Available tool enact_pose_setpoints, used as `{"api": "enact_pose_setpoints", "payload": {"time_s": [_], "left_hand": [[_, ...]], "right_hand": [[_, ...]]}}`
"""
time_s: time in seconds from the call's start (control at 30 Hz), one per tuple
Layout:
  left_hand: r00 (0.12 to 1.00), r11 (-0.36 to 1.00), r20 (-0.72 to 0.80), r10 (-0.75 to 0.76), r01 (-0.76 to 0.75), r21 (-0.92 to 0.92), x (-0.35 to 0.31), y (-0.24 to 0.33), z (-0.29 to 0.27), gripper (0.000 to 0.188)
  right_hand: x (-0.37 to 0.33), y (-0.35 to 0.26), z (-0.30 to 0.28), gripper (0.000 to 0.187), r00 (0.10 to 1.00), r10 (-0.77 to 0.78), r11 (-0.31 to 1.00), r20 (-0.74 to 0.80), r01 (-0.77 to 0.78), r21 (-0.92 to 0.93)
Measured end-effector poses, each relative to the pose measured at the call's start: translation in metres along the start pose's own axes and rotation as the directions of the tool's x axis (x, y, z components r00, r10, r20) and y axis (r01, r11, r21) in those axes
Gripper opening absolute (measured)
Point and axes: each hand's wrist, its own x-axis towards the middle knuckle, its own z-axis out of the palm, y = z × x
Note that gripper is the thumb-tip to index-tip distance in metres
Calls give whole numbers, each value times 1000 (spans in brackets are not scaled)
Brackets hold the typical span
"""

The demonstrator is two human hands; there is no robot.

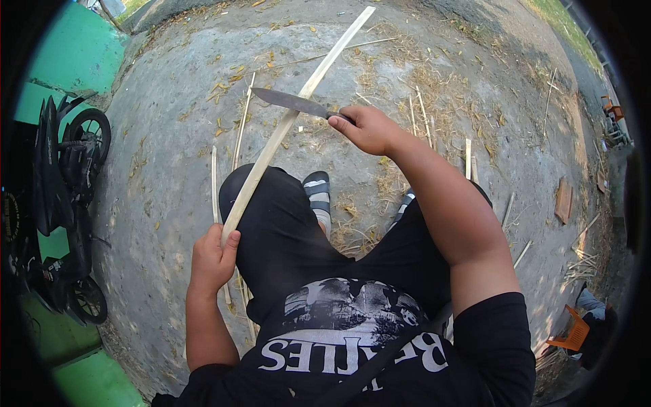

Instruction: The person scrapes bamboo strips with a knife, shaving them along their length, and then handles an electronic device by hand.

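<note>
A long pale strip, seemingly split bamboo (264, 160), slants up and away from beside my left knee. My left hand (213, 258) is closed around its near end. In my right hand (366, 129) is the handle of a knife with a broad dark blade (291, 102). The blade lies across the strip around its middle, its tip pointing left. Whether the edge bites into the strip I cannot tell. Thinner strips (214, 183) lie on the ground by my left leg.
Shavings and dry leaves (434, 81) litter the concrete ground. A black motorcycle (68, 203) stands at the left by a green wall (78, 47). On the right are a brown block (563, 201), a pile of sticks (580, 266) and a person near an orange chair (568, 331).
</note>
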Motion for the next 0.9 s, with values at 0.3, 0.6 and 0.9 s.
{"api": "enact_pose_setpoints", "payload": {"time_s": [0.3,0.6,0.9], "left_hand": [[1000,1000,-13,11,-11,16,2,7,-5,38],[1000,1000,-14,0,0,9,1,12,-10,39],[994,991,54,98,-102,83,3,24,-4,39]], "right_hand": [[1,26,-8,61,997,35,999,62,-36,13],[1,25,-4,62,996,70,996,-54,-68,52],[-38,-13,-39,48,978,51,998,-200,-43,45]]}}
